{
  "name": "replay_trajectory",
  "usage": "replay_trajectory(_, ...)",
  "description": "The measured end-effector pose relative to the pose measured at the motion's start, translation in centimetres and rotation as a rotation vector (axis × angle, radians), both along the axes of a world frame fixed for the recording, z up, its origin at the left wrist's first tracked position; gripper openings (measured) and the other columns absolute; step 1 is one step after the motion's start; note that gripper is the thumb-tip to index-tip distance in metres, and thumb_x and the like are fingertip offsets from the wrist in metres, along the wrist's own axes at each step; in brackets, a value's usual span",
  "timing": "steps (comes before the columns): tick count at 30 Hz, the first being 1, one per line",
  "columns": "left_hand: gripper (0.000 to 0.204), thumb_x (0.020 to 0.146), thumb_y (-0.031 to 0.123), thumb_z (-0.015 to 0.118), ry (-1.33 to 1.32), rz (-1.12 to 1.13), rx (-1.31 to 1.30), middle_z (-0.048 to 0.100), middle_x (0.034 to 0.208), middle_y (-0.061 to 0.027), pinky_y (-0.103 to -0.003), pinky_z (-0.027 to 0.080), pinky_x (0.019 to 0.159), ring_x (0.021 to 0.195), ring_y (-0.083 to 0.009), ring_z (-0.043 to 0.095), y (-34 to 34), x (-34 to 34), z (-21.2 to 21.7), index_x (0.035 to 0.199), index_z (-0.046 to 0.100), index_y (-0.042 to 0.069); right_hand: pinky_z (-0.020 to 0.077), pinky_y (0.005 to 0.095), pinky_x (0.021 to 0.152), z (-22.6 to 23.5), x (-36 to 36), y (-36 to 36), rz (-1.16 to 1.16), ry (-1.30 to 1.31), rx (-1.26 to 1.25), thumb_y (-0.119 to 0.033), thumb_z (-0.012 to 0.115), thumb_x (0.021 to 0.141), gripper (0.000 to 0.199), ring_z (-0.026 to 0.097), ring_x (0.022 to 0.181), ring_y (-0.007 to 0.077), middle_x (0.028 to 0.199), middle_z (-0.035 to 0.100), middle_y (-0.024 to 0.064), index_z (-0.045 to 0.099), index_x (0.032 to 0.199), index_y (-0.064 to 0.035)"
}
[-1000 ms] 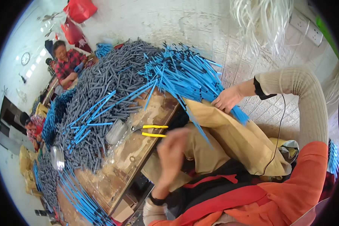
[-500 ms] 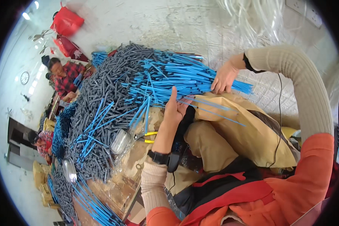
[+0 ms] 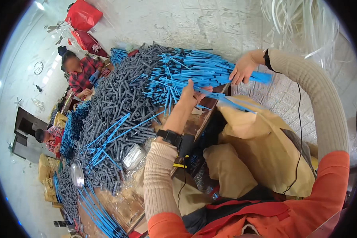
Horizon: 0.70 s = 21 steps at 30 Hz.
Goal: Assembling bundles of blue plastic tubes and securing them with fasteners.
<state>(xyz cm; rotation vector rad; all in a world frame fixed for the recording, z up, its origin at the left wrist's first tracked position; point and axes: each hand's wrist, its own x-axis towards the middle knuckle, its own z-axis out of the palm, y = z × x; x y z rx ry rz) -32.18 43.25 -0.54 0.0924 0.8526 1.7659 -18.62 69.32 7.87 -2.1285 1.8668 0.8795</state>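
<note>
A thick bunch of thin blue rods (image 3: 194,63) with dark tips lies across the far right of the table, its right end jutting past the edge. My right hand (image 3: 244,70) is closed over that end, fingers curled on the rods. Lower and to the left, my left hand (image 3: 193,94) has its thumb up and its fingers around several blue rods (image 3: 236,104), whose right ends are blurred over the tan cloth (image 3: 261,131) at my lap. A large heap of short dark grey tubular pieces (image 3: 115,95) lies left of the bunch.
Loose blue rods (image 3: 101,156) lie on the heap, others (image 3: 101,214) near the front. A clear container (image 3: 134,156) and a round clear one (image 3: 77,174) sit in it. Yellow tool handles (image 3: 180,163) show by my left wrist. Two people (image 3: 81,73) work at far left.
My right hand has shifted slightly right and up along the bunch. My left hand has moved right and up with several rods. The view has turned a little, showing more table edge.
</note>
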Motion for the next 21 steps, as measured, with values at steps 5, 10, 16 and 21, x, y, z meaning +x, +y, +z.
replay_trajectory(5, 0.062, 0.104, 0.045, 0.026, 0.073, 0.108, -0.05, 0.057, 0.112, -0.0344, -0.06, 0.056, 0.083, 0.095, -0.0491, 0.063, 2.7, -3.1, -0.6, 0.129, 0.038, -0.011, 0.0282, 0.0428, 0.115, -0.8, -1.6, 0.4, -0.032, 0.08, -0.015, -0.018, 0.052, 0.085, 0.008, 0.04, 0.134, 0.0273, 0.128, 0.053, 0.0107, 0.056, 0.091, -0.0138)
replay_trajectory(10, 0.065, 0.102, 0.05, 0.029, 0.061, 0.081, -0.128, 0.055, 0.114, -0.0357, -0.065, 0.051, 0.086, 0.099, -0.0521, 0.06, 2.9, -2.1, -0.1, 0.131, 0.039, -0.008, 0.0323, 0.0404, 0.113, -0.5, 2.7, 1.0, -0.34, 0.144, -0.291, -0.015, 0.052, 0.086, 0.019, 0.04, 0.134, 0.0291, 0.136, 0.048, 0.0107, 0.057, 0.104, -0.0117)
replay_trajectory(16, 0.077, 0.097, 0.061, 0.036, 0.206, -0.041, -0.269, 0.055, 0.114, -0.0378, -0.066, 0.05, 0.086, 0.098, -0.0545, 0.06, -0.3, -1.4, 1.9, 0.132, 0.041, -0.007, 0.0424, 0.0393, 0.104, 0.8, 11.0, -8.5, -0.593, 0.39, -0.522, -0.014, 0.053, 0.087, 0.028, 0.039, 0.135, 0.0299, 0.142, 0.046, 0.0114, 0.057, 0.114, -0.0104)
replay_trajectory(21, 0.088, 0.092, 0.069, 0.039, 0.488, -0.131, -0.465, 0.055, 0.116, -0.0389, -0.06, 0.052, 0.087, 0.1, -0.0518, 0.061, -3.1, -0.9, 3.4, 0.132, 0.04, -0.009, 0.0471, 0.0379, 0.066, -1.6, 23.7, -23.5, -0.761, 0.088, -0.678, -0.022, 0.058, 0.082, 0.013, 0.058, 0.076, 0.0216, 0.082, 0.055, 0.0037, 0.051, 0.08, -0.0109)
